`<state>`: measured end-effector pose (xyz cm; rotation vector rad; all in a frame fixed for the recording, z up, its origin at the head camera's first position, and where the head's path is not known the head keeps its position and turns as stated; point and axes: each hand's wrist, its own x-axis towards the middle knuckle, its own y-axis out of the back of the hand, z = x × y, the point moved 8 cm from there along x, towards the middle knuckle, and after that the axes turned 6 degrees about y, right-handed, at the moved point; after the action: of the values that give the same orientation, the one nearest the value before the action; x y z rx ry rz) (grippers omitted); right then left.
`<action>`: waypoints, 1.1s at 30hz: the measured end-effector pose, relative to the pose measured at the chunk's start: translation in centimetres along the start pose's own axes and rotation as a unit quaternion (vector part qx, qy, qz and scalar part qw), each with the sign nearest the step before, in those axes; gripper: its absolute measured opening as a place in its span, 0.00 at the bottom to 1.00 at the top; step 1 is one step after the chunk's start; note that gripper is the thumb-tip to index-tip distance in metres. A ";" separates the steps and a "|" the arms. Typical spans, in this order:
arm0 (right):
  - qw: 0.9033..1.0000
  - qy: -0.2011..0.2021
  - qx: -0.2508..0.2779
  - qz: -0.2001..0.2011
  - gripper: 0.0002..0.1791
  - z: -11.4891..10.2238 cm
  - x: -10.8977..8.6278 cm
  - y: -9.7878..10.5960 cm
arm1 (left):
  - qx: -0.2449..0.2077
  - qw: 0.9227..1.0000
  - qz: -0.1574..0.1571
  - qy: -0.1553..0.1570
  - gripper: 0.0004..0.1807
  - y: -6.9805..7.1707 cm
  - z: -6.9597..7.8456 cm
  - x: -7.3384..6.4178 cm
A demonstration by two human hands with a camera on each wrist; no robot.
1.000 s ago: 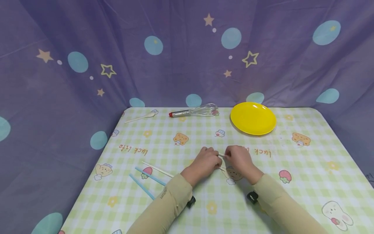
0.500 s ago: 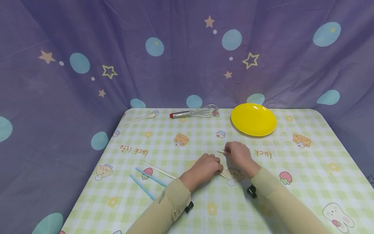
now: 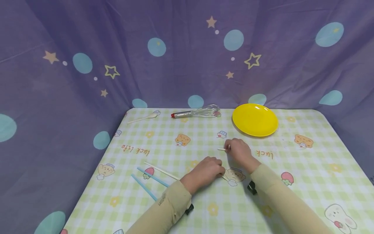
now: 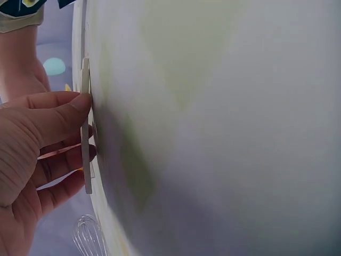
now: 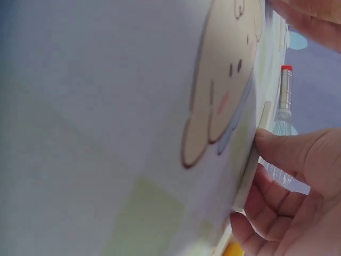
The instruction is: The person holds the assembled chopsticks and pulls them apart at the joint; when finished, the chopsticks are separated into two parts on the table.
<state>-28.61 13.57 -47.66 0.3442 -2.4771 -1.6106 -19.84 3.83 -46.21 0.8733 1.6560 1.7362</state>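
Observation:
My left hand [image 3: 204,172] pinches a short, pale, flat stick [image 4: 87,184] between thumb and fingers, low over the checked cloth. In the head view only the stick's end shows past the fingertips. Farther back and to the right, my right hand [image 3: 239,154] pinches another short pale stick [image 5: 248,176]. Its tip pokes out leftward from the fingers in the head view. The two hands are apart. Whether the sticks touch the cloth is hard to tell.
Beside my left forearm lie a cream stick [image 3: 160,170] and two blue sticks [image 3: 152,176], partly hidden by the sleeve. Along the table's [image 3: 318,130] back edge are a pale spoon [image 3: 143,118], a whisk [image 3: 204,111] with a red end and a yellow plate [image 3: 255,120].
The hands were close together a second ago, near the same pale sticks. My right hand has moved back, away from the left, with its stick; the left hand has come slightly nearer the front.

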 end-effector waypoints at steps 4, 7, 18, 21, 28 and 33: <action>1.000 0.004 0.001 -0.007 0.04 -0.2 -0.1 0.1 | 0.003 1.000 0.003 -0.001 0.09 0.1 0.1 0.0; 1.000 0.008 -0.002 -0.008 0.05 -0.4 -0.1 0.3 | 0.007 1.000 0.008 0.000 0.09 0.0 0.0 0.1; 1.000 0.020 -0.015 -0.016 0.05 -0.3 0.1 0.4 | 0.041 0.999 0.012 0.002 0.08 0.0 0.1 0.3; 1.000 0.009 -0.008 -0.025 0.05 -0.2 0.1 0.4 | 0.036 0.999 0.011 0.008 0.07 0.0 0.0 0.2; 1.000 0.014 -0.006 -0.022 0.09 -0.8 -0.2 0.7 | -0.006 0.999 0.014 0.044 0.04 1.1 -1.3 -0.6; 0.999 0.035 -0.005 -0.005 0.09 -1.8 -0.8 1.3 | -0.024 0.997 0.007 0.079 0.07 2.1 -3.1 -1.7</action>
<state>-27.50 12.70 -45.71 0.4049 -2.4183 -1.5862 -21.18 0.47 -44.23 0.7442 1.7040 1.8896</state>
